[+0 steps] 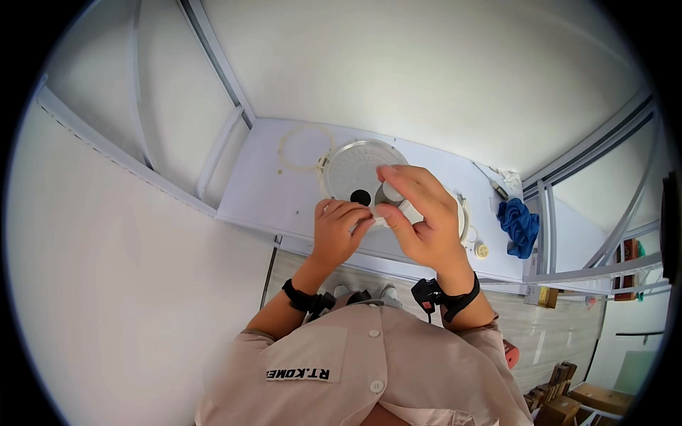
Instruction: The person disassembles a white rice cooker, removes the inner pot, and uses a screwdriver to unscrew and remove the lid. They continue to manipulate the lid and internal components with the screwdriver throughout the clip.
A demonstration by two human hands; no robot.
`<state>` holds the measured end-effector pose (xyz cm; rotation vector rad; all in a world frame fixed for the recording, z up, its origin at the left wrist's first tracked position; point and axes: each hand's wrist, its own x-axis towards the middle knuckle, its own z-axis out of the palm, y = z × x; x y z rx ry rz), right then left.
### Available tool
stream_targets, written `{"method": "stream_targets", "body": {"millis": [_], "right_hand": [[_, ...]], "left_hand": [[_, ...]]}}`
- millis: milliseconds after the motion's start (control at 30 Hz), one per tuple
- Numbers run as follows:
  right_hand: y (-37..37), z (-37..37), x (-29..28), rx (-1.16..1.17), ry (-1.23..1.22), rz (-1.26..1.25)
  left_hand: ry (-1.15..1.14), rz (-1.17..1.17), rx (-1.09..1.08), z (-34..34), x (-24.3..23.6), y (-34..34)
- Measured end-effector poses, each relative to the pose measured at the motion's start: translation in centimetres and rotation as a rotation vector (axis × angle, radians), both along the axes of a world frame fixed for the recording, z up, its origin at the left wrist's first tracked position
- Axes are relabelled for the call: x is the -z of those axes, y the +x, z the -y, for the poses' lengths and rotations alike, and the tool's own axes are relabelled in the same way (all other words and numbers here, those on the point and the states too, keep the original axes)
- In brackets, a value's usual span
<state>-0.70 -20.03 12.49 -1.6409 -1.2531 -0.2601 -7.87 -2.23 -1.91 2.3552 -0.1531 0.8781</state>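
While both grip it, right hand (419, 213) and left hand (341, 227) pinching small white part (392, 193), round lid (355, 170) lying flat behind

Garment: pale pink short-sleeved shirt (369, 362), buttoned front, two white buttons seen, sleeves ended above elbows. Chest patch: rectangular pocket panel, same fabric, dark lettering strip along lower edge. Left wrist: black strap (298, 296) worn, small black device attached at inner side. Right wrist: black strap (458, 298) worn, boxy black module with red mark attached. Both hands bare, ungloved.
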Motion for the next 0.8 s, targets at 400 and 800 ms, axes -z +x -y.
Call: {"method": "stream_targets", "body": {"millis": [400,800], "right_hand": [[-1.4,-0.9,-0.2,0.129,0.165,-0.034],[-1.5,-1.1,-0.8,0.183,0.182,-0.004]], "left_hand": [[-0.022,0.066,-0.017,0.1,0.6,0.3],[-0.005,0.061,0.018,-0.4,0.7,0.5]]}}
